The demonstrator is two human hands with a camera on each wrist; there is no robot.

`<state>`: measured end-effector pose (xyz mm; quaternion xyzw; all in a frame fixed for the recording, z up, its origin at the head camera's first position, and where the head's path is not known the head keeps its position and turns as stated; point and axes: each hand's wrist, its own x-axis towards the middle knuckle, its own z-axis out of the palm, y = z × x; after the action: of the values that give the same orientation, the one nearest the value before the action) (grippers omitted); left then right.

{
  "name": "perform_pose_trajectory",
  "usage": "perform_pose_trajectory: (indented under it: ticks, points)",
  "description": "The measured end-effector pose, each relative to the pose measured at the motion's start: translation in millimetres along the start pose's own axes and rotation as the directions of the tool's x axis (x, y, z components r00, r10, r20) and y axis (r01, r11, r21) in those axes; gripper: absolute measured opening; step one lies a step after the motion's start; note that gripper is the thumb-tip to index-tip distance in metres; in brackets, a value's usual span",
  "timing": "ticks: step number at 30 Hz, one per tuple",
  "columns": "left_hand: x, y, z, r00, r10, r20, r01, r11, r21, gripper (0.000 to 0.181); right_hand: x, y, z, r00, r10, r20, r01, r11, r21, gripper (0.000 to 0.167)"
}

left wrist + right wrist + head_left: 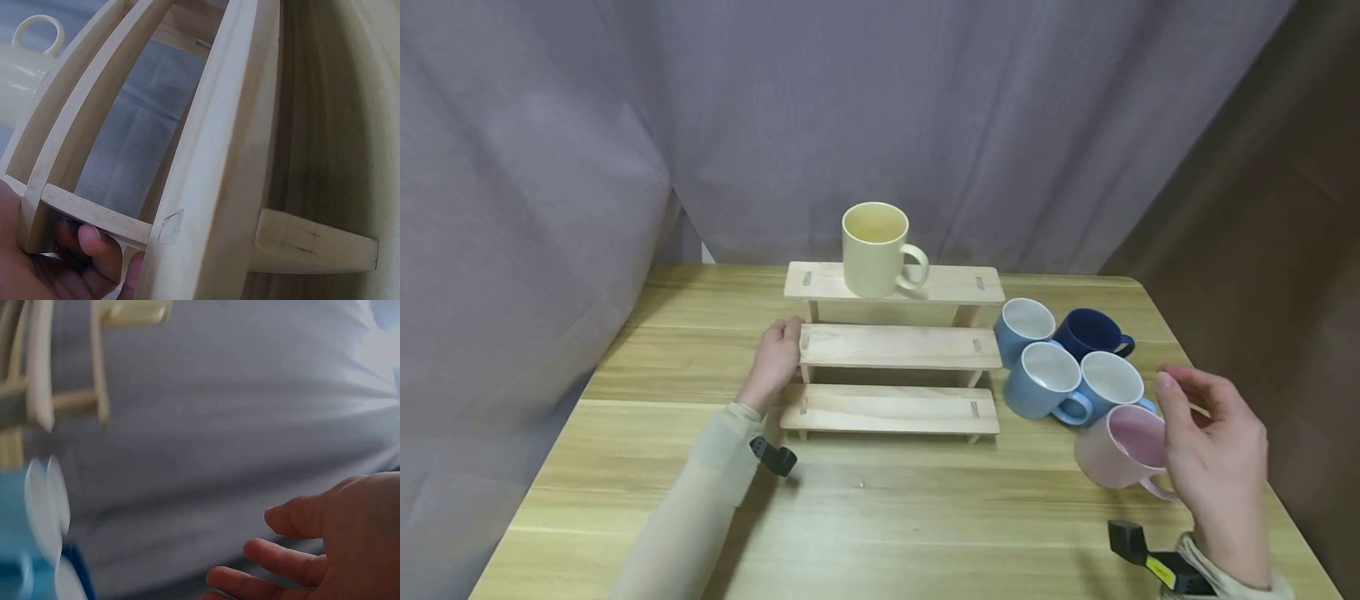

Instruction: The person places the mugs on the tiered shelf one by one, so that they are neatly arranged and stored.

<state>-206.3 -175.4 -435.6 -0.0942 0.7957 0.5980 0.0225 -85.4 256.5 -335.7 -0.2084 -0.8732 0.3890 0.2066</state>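
Note:
A three-tier wooden shelf rack (901, 347) stands on the table. My left hand (777, 354) grips the left end of its middle tier; in the left wrist view its fingers (100, 250) curl under the wood by a side support. On the top tier sits a pale yellow mug (874, 254), handle to the right. To the right of the rack, my right hand (1221, 454) is raised beside a pink mug (1108, 454), partly covering its right side. Nothing is between its loosely bent fingers, and the right wrist view shows thumb and fingertips apart.
Three light blue mugs (1033, 392) and a dark blue mug (1081, 332) cluster close to the rack's right side, behind the pink mug. A grey curtain (880, 108) hangs behind the wooden table (880, 533). Brown cloth (1277, 250) hangs along the right.

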Motion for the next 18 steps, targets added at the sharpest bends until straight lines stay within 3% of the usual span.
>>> perform_pose_trajectory:
  ticks: [4,8,14,18]
  points:
    - [0.0,0.0,0.2,1.0,0.003,-0.006,-0.003,1.0,0.005,0.047,-3.6,31.5,-10.8,0.995,0.092,-0.049,-0.097,0.989,-0.116,0.042]
    - [-0.6,-0.1,-0.7,1.0,0.006,-0.006,-0.006,1.0,0.003,0.047,-7.1,62.2,-18.2,0.993,0.108,-0.054,-0.117,0.972,-0.202,0.045]
    - [-2.9,1.6,-2.0,1.0,0.002,-0.005,-0.002,1.0,-0.003,0.045,-5.8,89.4,-24.4,0.989,0.14,0.043,-0.124,0.955,-0.268,0.045]
    - [-2.8,1.1,-0.9,1.0,-0.004,0.0,0.004,1.0,-0.003,0.044,-2.5,101.5,-29.1,0.976,0.161,0.143,-0.104,0.934,-0.341,0.046]
